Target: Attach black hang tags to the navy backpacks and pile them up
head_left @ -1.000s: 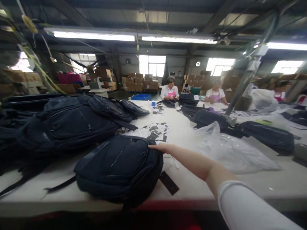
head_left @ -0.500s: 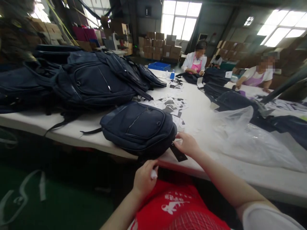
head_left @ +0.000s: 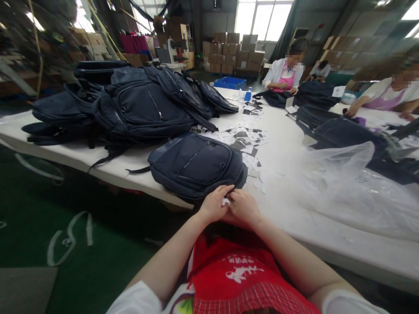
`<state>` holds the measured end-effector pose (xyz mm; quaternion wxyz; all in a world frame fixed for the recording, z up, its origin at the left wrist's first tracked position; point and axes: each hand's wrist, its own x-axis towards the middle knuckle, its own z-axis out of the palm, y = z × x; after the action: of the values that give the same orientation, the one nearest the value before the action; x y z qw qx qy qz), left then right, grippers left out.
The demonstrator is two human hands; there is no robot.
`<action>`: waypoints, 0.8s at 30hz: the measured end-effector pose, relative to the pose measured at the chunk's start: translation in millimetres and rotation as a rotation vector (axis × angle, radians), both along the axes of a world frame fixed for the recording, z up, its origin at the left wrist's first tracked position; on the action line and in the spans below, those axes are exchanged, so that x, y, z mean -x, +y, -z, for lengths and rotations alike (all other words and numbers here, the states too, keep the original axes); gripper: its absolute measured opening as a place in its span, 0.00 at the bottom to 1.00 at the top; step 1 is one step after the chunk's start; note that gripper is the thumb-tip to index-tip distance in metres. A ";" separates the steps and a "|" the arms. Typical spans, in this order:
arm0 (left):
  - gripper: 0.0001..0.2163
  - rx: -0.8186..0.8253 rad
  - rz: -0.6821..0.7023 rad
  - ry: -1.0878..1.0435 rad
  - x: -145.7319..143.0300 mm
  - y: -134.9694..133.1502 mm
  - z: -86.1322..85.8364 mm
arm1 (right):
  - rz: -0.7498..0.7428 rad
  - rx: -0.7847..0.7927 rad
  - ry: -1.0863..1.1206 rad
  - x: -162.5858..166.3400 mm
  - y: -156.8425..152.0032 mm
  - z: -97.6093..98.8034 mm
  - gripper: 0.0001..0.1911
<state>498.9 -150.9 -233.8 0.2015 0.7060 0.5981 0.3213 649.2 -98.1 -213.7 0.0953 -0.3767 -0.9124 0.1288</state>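
Nearest the camera, above a red printed apron [head_left: 240, 272], the left hand [head_left: 214, 205] and right hand [head_left: 244, 208] met just at the near edge of the white counter [head_left: 284, 148]. The left hand was clenched on a small white scrap [head_left: 225, 201]. The right hand's bent fingers pressed in against it, but I could not tell whether they gripped it. Both hands touched the near rim of a dark navy fabric backpack [head_left: 196, 165], which lay flat close to the counter's edge with a strap trailing left.

To the left the counter dropped off to open green floor [head_left: 108, 226]. To the right a crumpled clear plastic bag [head_left: 347, 183] covered much of the surface.

Just behind the backpack lay scattered black and white paper tags [head_left: 245, 139], with bare counter between them and the bag. Farther left, a heap of navy backpacks [head_left: 147, 104] reached the left edge. At the far end stood a blue plastic crate [head_left: 234, 83], a seated person in a pink apron [head_left: 283, 76] and stacked brown cardboard boxes [head_left: 235, 54].
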 end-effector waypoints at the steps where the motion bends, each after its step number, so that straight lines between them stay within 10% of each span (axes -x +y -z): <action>1: 0.29 0.029 0.006 0.052 -0.4 -1.3 -2.7 | -0.050 0.008 -0.032 0.5 -1.9 -2.0 0.11; 6: 0.28 0.098 -0.014 0.302 -1.9 -5.2 -14.5 | -0.170 0.277 0.041 -19.9 6.9 -18.9 0.12; 12: 0.27 0.079 -0.038 0.273 -3.0 -6.4 -18.6 | 0.132 0.286 0.107 -43.8 32.0 -18.8 0.14; 19: 0.27 -0.040 -0.065 0.146 -2.4 -23.9 -19.9 | -0.203 0.745 0.204 -45.1 23.3 -34.7 0.13; 24: 0.17 -0.272 -0.224 0.037 14.3 -67.9 2.7 | 0.242 0.549 0.503 -54.3 78.2 -29.3 0.20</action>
<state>484.6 -218.7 -236.5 0.0562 0.6614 0.6276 0.4068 703.5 -19.9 -184.4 0.2261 -0.4498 -0.7411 0.4441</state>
